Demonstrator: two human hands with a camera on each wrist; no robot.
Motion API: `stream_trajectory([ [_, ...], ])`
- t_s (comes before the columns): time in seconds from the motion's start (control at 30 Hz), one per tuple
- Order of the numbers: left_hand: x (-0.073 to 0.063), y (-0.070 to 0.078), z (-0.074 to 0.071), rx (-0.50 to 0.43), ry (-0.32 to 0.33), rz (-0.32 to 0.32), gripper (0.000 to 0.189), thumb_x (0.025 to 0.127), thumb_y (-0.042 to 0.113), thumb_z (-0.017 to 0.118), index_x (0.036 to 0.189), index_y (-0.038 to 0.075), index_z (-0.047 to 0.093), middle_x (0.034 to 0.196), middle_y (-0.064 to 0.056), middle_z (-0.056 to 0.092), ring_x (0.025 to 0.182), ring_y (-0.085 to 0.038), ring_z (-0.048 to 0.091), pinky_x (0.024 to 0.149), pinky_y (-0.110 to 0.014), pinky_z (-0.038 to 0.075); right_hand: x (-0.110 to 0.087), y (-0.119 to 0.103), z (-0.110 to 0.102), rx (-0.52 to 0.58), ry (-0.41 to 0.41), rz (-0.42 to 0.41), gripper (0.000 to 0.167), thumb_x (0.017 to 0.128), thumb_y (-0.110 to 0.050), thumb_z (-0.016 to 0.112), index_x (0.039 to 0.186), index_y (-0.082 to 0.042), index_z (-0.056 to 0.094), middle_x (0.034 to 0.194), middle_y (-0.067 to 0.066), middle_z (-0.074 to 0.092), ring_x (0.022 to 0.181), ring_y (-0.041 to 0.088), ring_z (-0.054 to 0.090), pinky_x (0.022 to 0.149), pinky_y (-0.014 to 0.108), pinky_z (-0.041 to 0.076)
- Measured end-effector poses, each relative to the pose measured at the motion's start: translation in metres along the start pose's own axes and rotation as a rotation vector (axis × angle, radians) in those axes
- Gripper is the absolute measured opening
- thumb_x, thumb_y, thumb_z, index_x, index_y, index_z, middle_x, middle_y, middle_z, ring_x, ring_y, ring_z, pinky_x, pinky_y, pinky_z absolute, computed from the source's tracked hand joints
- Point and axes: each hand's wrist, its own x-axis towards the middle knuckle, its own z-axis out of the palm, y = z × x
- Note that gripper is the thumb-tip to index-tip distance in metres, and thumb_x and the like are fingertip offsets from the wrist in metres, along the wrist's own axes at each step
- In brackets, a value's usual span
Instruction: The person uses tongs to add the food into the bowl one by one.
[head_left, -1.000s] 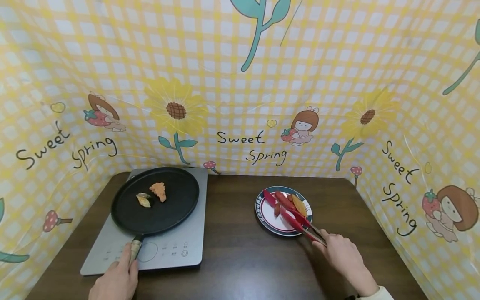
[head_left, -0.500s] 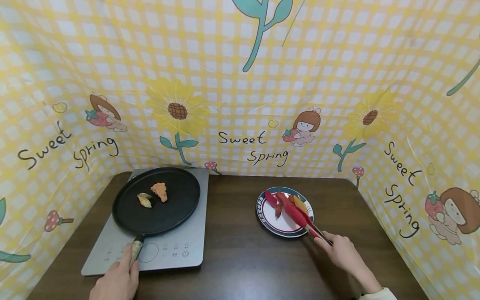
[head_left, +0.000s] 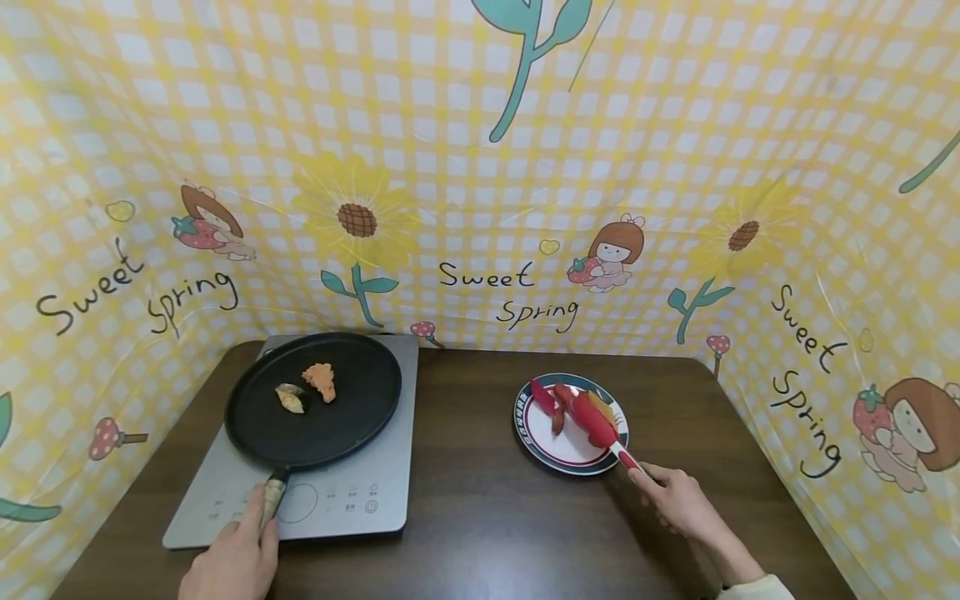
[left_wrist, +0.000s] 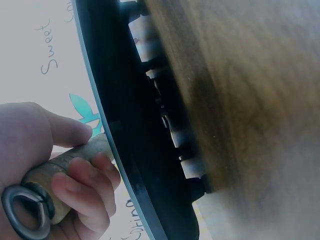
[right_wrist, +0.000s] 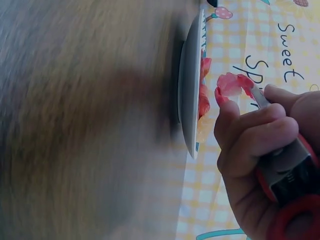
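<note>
In the head view my left hand grips the handle of a round black frying pan; the left wrist view shows fingers curled round this handle. A fried-chicken-like piece and a small yellowish dumpling-like piece lie in the pan. My right hand holds red-tipped tongs over a blue-rimmed plate. On the plate are a dark pink piece, a reddish-brown piece and a yellow piece. The tong heads hide part of the food; whether they pinch any is unclear.
The pan stands on a silver induction cooktop at the left of a dark wooden table. A yellow checked cloth walls in the back and both sides. Bare tabletop lies between cooktop and plate.
My right hand has turned the tongs, so their two arms, seen apart earlier, now overlap in the head view. It has shifted slightly right. The left hand and pan stay put.
</note>
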Motion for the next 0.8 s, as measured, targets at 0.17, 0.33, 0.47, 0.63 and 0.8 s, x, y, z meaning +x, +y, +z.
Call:
stream_trajectory([
  [0.17, 0.000, 0.000, 0.001, 0.005, -0.002, 0.001, 0.056, 0.098, 0.033, 0.045, 0.142, 0.002, 0.027, 0.081, -0.017, 0.057, 0.061, -0.037, 0.057, 0.056, -0.054, 0.043, 0.000, -0.003, 0.000, 0.100, -0.033, 0.021, 0.048, 0.092, -0.044, 0.059, 0.113, -0.002, 0.064, 0.062, 0.006, 0.054, 0.038, 0.012, 0.041, 0.035, 0.026, 0.035],
  [0.33, 0.000, -0.001, 0.001, 0.003, 0.003, 0.002, 0.056, 0.098, 0.033, 0.045, 0.142, 0.002, 0.027, 0.082, -0.017, 0.058, 0.062, -0.038, 0.057, 0.056, -0.054, 0.043, 0.001, -0.002, -0.002, 0.203, -0.099, 0.040, 0.052, 0.093, -0.047, 0.054, 0.094, 0.005, 0.062, 0.053, 0.003, 0.048, 0.037, 0.011, 0.038, 0.035, 0.023, 0.031],
  [0.47, -0.001, -0.002, 0.002, -0.004, 0.008, 0.002, 0.056, 0.098, 0.033, 0.045, 0.141, 0.002, 0.028, 0.082, -0.017, 0.058, 0.063, -0.039, 0.057, 0.055, -0.054, 0.043, 0.001, -0.002, -0.001, 0.257, -0.164, 0.034, 0.058, 0.094, -0.049, 0.051, 0.089, 0.008, 0.059, 0.049, 0.001, 0.045, 0.037, 0.010, 0.037, 0.035, 0.022, 0.031],
  [0.63, -0.001, -0.001, 0.002, -0.005, 0.017, -0.005, 0.056, 0.098, 0.033, 0.045, 0.141, 0.002, 0.028, 0.083, -0.018, 0.058, 0.063, -0.040, 0.057, 0.056, -0.055, 0.043, 0.002, -0.008, 0.003, 0.245, -0.186, 0.024, 0.061, 0.093, -0.052, 0.050, 0.086, 0.008, 0.059, 0.046, 0.001, 0.043, 0.036, 0.010, 0.038, 0.035, 0.023, 0.029],
  [0.8, 0.000, -0.001, 0.002, -0.001, 0.001, 0.001, 0.056, 0.098, 0.033, 0.044, 0.141, 0.001, 0.027, 0.081, -0.018, 0.057, 0.062, -0.038, 0.057, 0.057, -0.055, 0.043, 0.005, -0.018, 0.007, 0.248, -0.200, 0.030, 0.062, 0.093, -0.054, 0.050, 0.088, 0.007, 0.059, 0.047, 0.001, 0.044, 0.036, 0.011, 0.038, 0.034, 0.024, 0.029],
])
